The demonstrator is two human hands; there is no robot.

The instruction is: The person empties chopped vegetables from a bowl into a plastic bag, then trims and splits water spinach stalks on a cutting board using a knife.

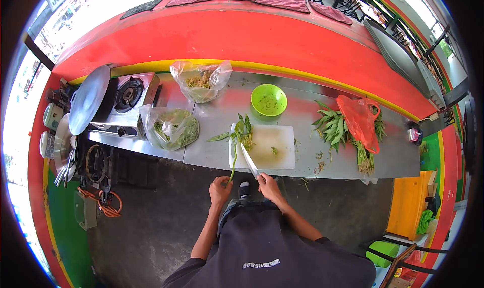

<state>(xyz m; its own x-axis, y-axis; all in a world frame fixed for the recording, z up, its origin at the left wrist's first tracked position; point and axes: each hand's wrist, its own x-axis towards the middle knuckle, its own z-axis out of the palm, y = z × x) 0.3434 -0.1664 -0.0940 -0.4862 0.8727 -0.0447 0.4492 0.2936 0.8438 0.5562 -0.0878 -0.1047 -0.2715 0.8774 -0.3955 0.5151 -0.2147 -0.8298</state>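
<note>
At the cutting board's (283,139) near edge, my left hand (220,189) pinches a green stem (234,159); my right hand (270,187), closed round a knife (249,160), needs careful control.

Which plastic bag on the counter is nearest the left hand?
The front clear bag, holding greens; the other clear bag sits farther back, and the red one lies far right.

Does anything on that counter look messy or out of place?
A little: loose plant scraps lie scattered on the steel counter, right of the cutting board, rather than gathered up. I see nothing broken.
</note>
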